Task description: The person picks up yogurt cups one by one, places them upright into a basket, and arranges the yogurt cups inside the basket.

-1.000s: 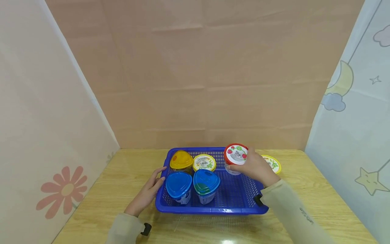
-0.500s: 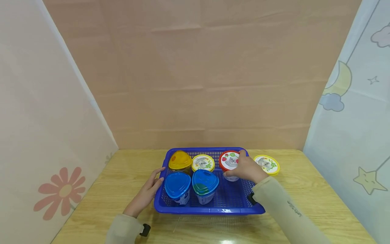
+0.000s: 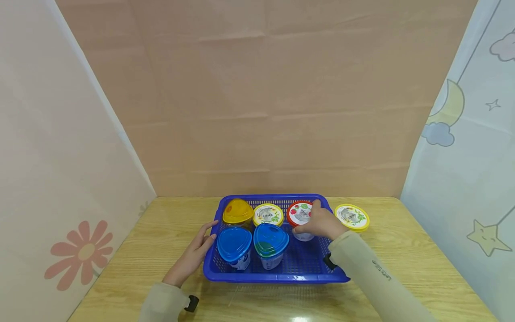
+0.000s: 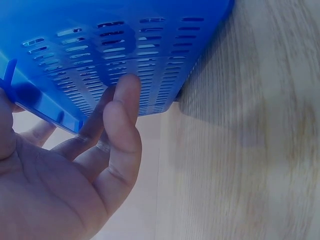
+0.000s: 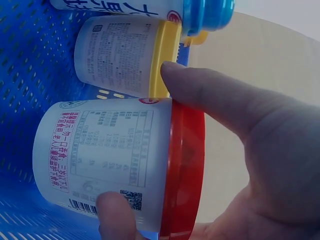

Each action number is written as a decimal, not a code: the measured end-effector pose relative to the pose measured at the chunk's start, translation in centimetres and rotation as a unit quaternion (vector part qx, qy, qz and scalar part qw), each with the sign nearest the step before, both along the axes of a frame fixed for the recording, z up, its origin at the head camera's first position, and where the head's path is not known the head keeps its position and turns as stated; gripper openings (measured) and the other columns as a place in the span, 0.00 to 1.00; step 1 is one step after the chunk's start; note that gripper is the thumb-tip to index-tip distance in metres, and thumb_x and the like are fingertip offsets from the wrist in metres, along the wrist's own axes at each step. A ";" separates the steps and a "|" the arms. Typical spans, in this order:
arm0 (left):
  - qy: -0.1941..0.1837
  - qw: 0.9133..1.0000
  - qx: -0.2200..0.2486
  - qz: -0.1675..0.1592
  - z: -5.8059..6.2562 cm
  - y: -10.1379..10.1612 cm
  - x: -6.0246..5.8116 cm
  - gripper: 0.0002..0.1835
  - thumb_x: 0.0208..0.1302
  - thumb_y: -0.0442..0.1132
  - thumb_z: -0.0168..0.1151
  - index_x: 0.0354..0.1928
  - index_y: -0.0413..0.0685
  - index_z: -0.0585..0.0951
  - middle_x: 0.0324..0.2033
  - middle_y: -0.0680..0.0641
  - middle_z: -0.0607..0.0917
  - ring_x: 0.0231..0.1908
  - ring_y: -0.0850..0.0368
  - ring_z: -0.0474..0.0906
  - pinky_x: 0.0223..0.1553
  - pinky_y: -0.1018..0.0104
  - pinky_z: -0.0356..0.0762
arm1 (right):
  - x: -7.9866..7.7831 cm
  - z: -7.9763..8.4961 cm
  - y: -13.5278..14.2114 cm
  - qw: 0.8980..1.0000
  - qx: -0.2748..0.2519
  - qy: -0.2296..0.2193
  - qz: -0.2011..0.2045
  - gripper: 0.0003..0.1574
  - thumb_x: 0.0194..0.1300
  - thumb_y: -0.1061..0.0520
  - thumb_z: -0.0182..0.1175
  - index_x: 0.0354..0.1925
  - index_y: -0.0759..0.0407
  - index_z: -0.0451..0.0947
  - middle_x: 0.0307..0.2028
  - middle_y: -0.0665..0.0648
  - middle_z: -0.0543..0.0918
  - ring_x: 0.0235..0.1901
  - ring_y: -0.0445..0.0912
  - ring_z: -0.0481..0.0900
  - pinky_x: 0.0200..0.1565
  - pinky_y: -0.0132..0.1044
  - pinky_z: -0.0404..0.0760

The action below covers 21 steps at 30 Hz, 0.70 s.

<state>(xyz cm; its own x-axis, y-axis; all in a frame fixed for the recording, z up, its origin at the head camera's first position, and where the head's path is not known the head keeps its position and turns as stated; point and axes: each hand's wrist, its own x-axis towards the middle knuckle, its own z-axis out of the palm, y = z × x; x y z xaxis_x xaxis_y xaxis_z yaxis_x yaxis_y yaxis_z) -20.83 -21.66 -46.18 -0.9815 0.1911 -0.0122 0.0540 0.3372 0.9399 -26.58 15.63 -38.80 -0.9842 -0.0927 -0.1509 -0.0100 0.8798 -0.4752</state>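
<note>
My right hand [image 3: 319, 221] holds a round plastic tub with a red lid [image 3: 298, 214] inside the blue basket [image 3: 277, 278]. In the right wrist view, the thumb lies at the edge of the red lid, while a finger touches the tub's printed white side [image 5: 105, 145]. My left hand [image 3: 193, 257] is at the basket's left rim, thumb and forefinger on top. Its other fingers [image 4: 122, 127] curl below the rim against the slotted wall. Beside the red-lidded tub stands a yellow-lidded round tub [image 3: 268, 215].
Also in the basket are an orange-lidded container [image 3: 238, 212] and two blue-lidded containers, one front left [image 3: 234, 243] and one front middle [image 3: 271, 240]. Another yellow-lidded tub [image 3: 352, 217] stands outside, right of the basket, on the wooden table [image 3: 406, 264]. A tan backdrop [image 3: 261, 112] rises behind.
My right hand has moved left and down, lowering the red-lidded tub into the basket's back right, beside the yellow-lidded tub. The left hand has stayed on the rim.
</note>
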 end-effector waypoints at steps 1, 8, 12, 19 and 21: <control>0.001 1.000 0.001 -0.001 0.0 0.0 0.0 0.26 0.80 0.54 0.43 0.75 0.66 0.58 0.53 0.39 0.80 0.51 0.47 0.80 0.53 0.51 0.81 | 0.0 -0.1 -0.1 1.000 0.000 -0.003 0.000 0.78 0.47 0.36 0.77 0.71 0.78 0.42 0.54 0.75 0.77 0.51 0.63 0.79 0.55 0.59 0.77; 0.004 1.000 0.000 -0.008 0.0 -0.2 0.0 0.26 0.80 0.54 0.42 0.75 0.64 0.57 0.54 0.38 0.80 0.52 0.46 0.80 0.53 0.51 0.81 | -0.2 -0.5 -0.5 1.000 0.001 -0.025 -0.008 0.81 0.48 0.37 0.77 0.73 0.78 0.38 0.58 0.78 0.73 0.55 0.67 0.76 0.58 0.62 0.74; 0.001 1.000 -0.003 0.001 0.0 -0.2 0.0 0.26 0.79 0.55 0.43 0.75 0.66 0.58 0.54 0.40 0.80 0.52 0.47 0.79 0.54 0.50 0.80 | -0.3 -0.8 -0.6 1.000 0.005 -0.026 -0.009 0.81 0.47 0.36 0.77 0.73 0.78 0.39 0.58 0.77 0.73 0.54 0.65 0.77 0.57 0.61 0.75; 0.002 1.000 0.000 -0.001 0.0 -0.1 0.1 0.26 0.79 0.55 0.44 0.75 0.66 0.58 0.55 0.39 0.80 0.53 0.46 0.79 0.54 0.49 0.80 | -0.4 -1.2 -0.6 0.999 -0.004 -0.037 -0.017 0.81 0.47 0.36 0.77 0.73 0.76 0.39 0.59 0.76 0.71 0.52 0.63 0.78 0.55 0.60 0.78; 0.002 1.000 -0.001 0.000 0.0 -0.1 0.1 0.26 0.79 0.55 0.44 0.75 0.67 0.59 0.55 0.39 0.80 0.53 0.46 0.79 0.55 0.48 0.80 | -0.4 -1.2 -0.6 0.999 -0.006 -0.039 -0.019 0.81 0.47 0.36 0.77 0.73 0.76 0.39 0.59 0.76 0.72 0.51 0.62 0.78 0.54 0.59 0.79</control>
<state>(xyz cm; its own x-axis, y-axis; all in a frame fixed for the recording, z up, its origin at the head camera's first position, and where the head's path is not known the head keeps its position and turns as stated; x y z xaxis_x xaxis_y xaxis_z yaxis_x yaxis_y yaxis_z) -20.73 -21.79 -46.18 -0.9816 0.1907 -0.0090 0.0571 0.3384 0.9393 -26.97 15.01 -40.01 -0.9726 -0.0569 -0.2256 0.0611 0.8733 -0.4834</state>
